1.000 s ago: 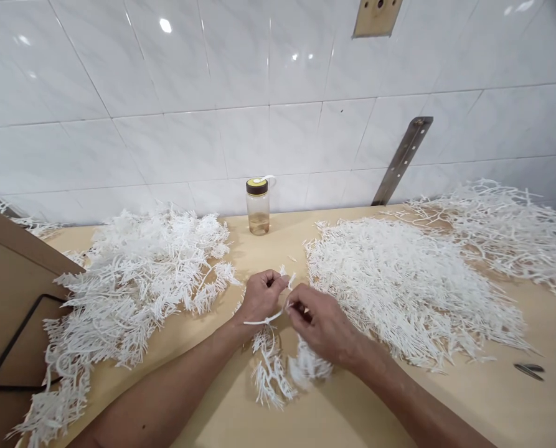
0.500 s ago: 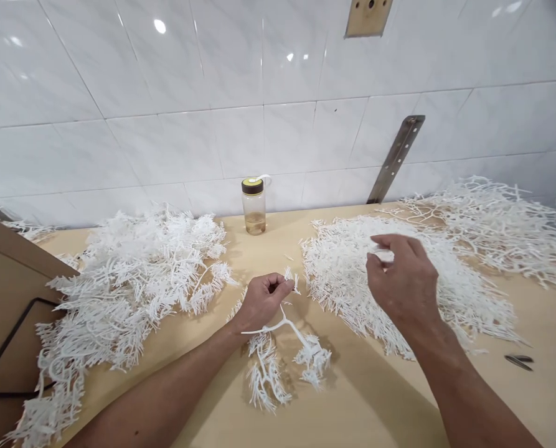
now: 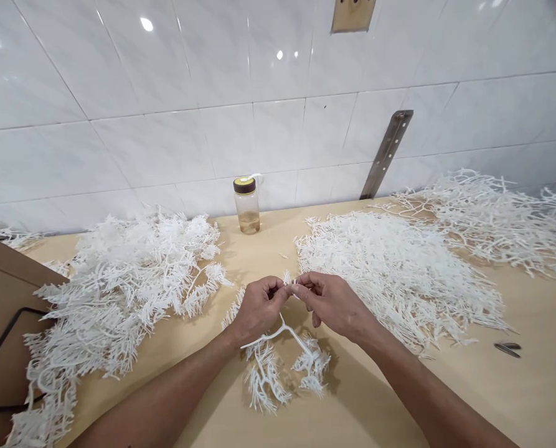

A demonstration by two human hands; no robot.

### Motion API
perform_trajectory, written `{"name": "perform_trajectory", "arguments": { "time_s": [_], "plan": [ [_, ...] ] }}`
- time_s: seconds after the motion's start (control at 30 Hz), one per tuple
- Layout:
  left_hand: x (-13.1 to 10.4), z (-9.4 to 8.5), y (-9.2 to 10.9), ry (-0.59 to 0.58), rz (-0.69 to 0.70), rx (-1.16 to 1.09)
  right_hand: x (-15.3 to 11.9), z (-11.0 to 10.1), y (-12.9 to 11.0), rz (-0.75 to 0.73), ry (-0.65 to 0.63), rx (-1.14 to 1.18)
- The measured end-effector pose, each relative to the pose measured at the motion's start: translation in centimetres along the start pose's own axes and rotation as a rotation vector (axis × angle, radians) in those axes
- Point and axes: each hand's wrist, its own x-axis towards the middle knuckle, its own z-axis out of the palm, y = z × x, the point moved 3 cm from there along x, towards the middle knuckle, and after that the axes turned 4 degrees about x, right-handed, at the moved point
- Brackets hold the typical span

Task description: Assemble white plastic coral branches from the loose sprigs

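My left hand (image 3: 260, 309) pinches a white plastic artificial branch (image 3: 283, 326), whose stems hang below the fingers with feathery sprigs at their ends. Against its fingertips sits my right hand (image 3: 332, 303), thumb and finger closed at the same spot. A small white tuft (image 3: 287, 277) pokes up between the two hands. Whatever small piece the right fingers pinch is hidden. To the right lies a heap of loose white sprigs (image 3: 399, 267). On the left is a pile of fuller white branches (image 3: 137, 280).
A clear bottle (image 3: 248, 208) with a dark lid stands near the tiled wall. Bare white stems (image 3: 502, 214) are heaped at the far right. Small dark snips (image 3: 508, 350) lie on the table at right. A brown box (image 3: 11, 298) borders the left, and a metal bracket (image 3: 386, 155) leans at the wall.
My right hand has come left from over the sprig heap and now meets my left hand at the branch. The left hand keeps its pinch. The view has shifted slightly.
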Motion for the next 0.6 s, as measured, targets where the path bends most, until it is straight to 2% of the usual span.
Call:
{"name": "perform_trajectory", "arguments": {
  "time_s": [0.17,0.33,0.5,0.6],
  "plan": [
    [0.2,0.0,-0.5,-0.001,-0.030,-0.020,0.2,0.1,0.5,-0.011,0.078,-0.006],
    [0.7,0.0,-1.2,-0.013,-0.032,-0.147,0.1,0.2,0.3,-0.069,0.172,-0.036],
    [1.0,0.2,-1.5,-0.052,-0.052,-0.319,0.3,0.1,0.5,0.002,0.129,0.079],
    [1.0,0.1,-1.3,-0.002,-0.078,-0.328,0.3,0.4,0.5,-0.014,0.082,0.116]
  ]
}}
